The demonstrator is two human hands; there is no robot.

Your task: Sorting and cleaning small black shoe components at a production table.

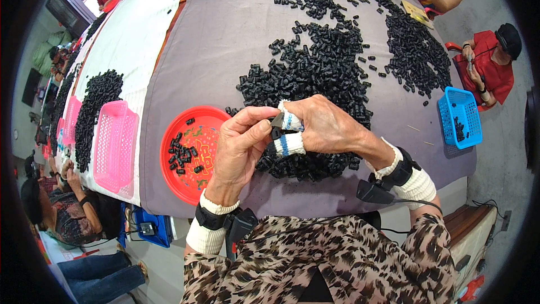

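Above the near edge of a heap of small black cylindrical parts (315, 70), my two hands meet. My left hand (244, 141) is closed, pinching a small black part (275, 134) between thumb and forefinger. In my right hand (332, 124), whose thumb and forefinger wear white fabric covers, is a small dark blade (278, 119) touching or almost touching that part. Its handle is hidden in my grip. Left of my left hand lies a red round tray (171, 177) with loose black parts on it.
A pink basket (116, 146) stands on the white cloth at left, near another black heap (100, 93). At right are a blue basket (461, 118) with a few parts and another large heap (413, 50). Several people sit around the table, one in red (492, 67) at right.
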